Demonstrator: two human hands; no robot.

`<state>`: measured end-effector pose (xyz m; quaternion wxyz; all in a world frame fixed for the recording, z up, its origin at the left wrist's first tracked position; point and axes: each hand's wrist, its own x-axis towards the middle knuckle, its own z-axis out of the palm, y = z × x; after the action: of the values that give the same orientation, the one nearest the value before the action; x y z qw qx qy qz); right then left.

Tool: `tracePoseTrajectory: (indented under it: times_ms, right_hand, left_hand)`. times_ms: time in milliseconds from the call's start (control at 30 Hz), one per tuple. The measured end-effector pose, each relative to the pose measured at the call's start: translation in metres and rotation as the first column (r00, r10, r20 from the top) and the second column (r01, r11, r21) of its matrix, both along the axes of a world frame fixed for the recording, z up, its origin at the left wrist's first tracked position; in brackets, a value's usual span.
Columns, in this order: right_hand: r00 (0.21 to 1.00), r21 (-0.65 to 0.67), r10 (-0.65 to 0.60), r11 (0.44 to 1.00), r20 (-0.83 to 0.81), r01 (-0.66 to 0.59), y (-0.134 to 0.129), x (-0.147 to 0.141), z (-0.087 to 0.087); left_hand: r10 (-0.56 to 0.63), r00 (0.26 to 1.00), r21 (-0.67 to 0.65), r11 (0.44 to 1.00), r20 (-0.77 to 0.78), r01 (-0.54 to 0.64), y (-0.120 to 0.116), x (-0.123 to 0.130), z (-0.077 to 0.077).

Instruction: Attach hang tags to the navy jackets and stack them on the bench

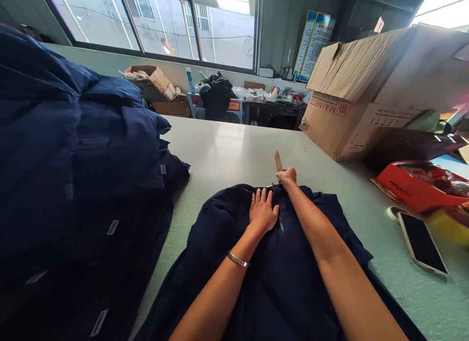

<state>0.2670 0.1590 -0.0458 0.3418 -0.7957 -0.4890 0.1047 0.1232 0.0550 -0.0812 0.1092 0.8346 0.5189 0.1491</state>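
Observation:
A navy jacket (pixel 220 253) lies spread on the pale table in front of me, with a short stretch of zipper (pixel 281 223) showing near its top. My left hand (pixel 263 211) rests flat on the fabric just left of that zipper, fingers stretched out. At the jacket's top edge, my right hand (pixel 287 176) is closed on a brown card tag (pixel 278 159) that sticks up beyond the fingers. To the left rises a tall pile of navy jackets (pixel 110 155), several with small white labels showing.
On the right are a phone (pixel 423 243), a tape roll (pixel 394 213), a red box (pixel 414 184) with small items, and a large cardboard carton (pixel 330 121). Behind the table (pixel 227 140) stands a cluttered bench (pixel 271 99). A person (pixel 166 47) is visible through the window.

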Motion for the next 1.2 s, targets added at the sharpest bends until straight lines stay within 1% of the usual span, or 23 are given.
tracePoseTrajectory:
  times_ms: [67,133,200,233,300,333,367,400,433,467,500,533,567,600,633,700,800,833,900,967,1000,1100,1200]
  right_hand:
    - [0.999,0.046,0.002,0.999,-0.034,-0.001,-0.001,0.006,0.015]
    - [0.995,0.148,0.037,0.989,-0.09,-0.024,-0.014,0.01,0.03]
    - [0.985,0.297,0.129,0.951,-0.115,-0.09,-0.043,0.011,0.036]
    - [0.978,0.367,0.179,0.921,-0.104,-0.129,-0.062,0.01,0.034]
    - [0.968,0.443,0.248,0.872,-0.037,-0.206,-0.104,0.009,0.022]
    - [0.964,0.455,0.266,0.859,-0.001,-0.236,-0.123,0.007,0.013]
    - [0.96,0.456,0.279,0.851,0.032,-0.262,-0.141,0.006,0.002]
    - [0.949,0.436,0.307,0.847,0.07,-0.306,-0.155,0.006,-0.008]
    - [0.937,0.409,0.335,0.845,0.101,-0.346,-0.164,0.005,-0.018]
    - [0.923,0.379,0.362,0.842,0.127,-0.383,-0.171,0.006,-0.026]
    - [0.912,0.355,0.385,0.84,0.145,-0.411,-0.173,0.007,-0.032]
    - [0.907,0.345,0.394,0.839,0.151,-0.422,-0.174,0.008,-0.036]
    - [0.908,0.348,0.392,0.839,0.146,-0.418,-0.172,0.01,-0.038]
    - [0.914,0.359,0.384,0.841,0.129,-0.404,-0.17,0.012,-0.038]
    - [0.92,0.372,0.378,0.844,0.101,-0.388,-0.168,0.014,-0.038]
    - [0.923,0.386,0.385,0.848,0.024,-0.364,-0.164,0.019,-0.036]
    - [0.912,0.399,0.399,0.855,-0.099,-0.331,-0.162,0.025,-0.035]
    - [0.908,0.408,0.399,0.856,-0.13,-0.318,-0.162,0.026,-0.035]
    - [0.897,0.426,0.409,0.85,-0.167,-0.308,-0.162,0.027,-0.036]
    - [0.88,0.436,0.441,0.837,-0.178,-0.331,-0.161,0.025,-0.036]
    - [0.869,0.437,0.46,0.83,-0.181,-0.348,-0.161,0.024,-0.036]
    - [0.845,0.438,0.491,0.82,-0.209,-0.368,-0.161,0.021,-0.035]
    - [0.843,0.449,0.485,0.822,-0.231,-0.35,-0.161,0.02,-0.034]
  left_hand:
    - [-0.004,1.0,-0.018,1.0,0.016,0.004,0.001,-0.001,0.002]
    - [-0.006,0.998,-0.01,1.0,0.059,0.006,0.003,-0.002,0.005]
    - [0.014,0.99,0.037,0.999,0.142,-0.019,0.003,-0.004,0.01]
    - [0.036,0.979,0.072,0.996,0.203,-0.052,0.002,-0.005,0.013]
    - [0.085,0.93,0.141,0.98,0.358,-0.144,0.0,-0.007,0.02]
    - [0.089,0.891,0.155,0.972,0.446,-0.174,-0.002,-0.007,0.022]
    - [0.077,0.841,0.139,0.974,0.535,-0.177,-0.004,-0.007,0.024]
    - [0.06,0.782,0.081,0.987,0.621,-0.141,-0.006,-0.006,0.026]
    - [0.054,0.716,-0.018,0.998,0.696,-0.059,-0.007,-0.005,0.026]
    - [0.072,0.649,-0.143,0.988,0.758,0.058,-0.008,-0.005,0.025]
    - [0.115,0.586,-0.271,0.945,0.802,0.185,-0.008,-0.004,0.024]
    - [0.173,0.536,-0.376,0.878,0.827,0.297,-0.007,-0.004,0.023]
    - [0.227,0.497,-0.444,0.813,0.837,0.377,-0.006,-0.005,0.022]
    - [0.265,0.47,-0.478,0.77,0.842,0.423,-0.005,-0.005,0.021]
    - [0.286,0.451,-0.489,0.753,0.846,0.44,-0.004,-0.006,0.021]
    - [0.286,0.45,-0.486,0.761,0.846,0.43,-0.004,-0.008,0.022]
    - [0.266,0.491,-0.484,0.781,0.83,0.394,-0.005,-0.008,0.024]
    - [0.271,0.499,-0.494,0.775,0.823,0.395,-0.005,-0.008,0.024]
    - [0.299,0.498,-0.527,0.741,0.814,0.416,-0.005,-0.006,0.025]
    - [0.324,0.494,-0.55,0.719,0.807,0.425,-0.004,-0.005,0.024]
    - [0.328,0.497,-0.551,0.725,0.804,0.412,-0.003,-0.005,0.023]
    - [0.314,0.509,-0.525,0.777,0.801,0.348,-0.003,-0.006,0.022]
    - [0.304,0.498,-0.509,0.785,0.812,0.352,-0.005,-0.006,0.022]
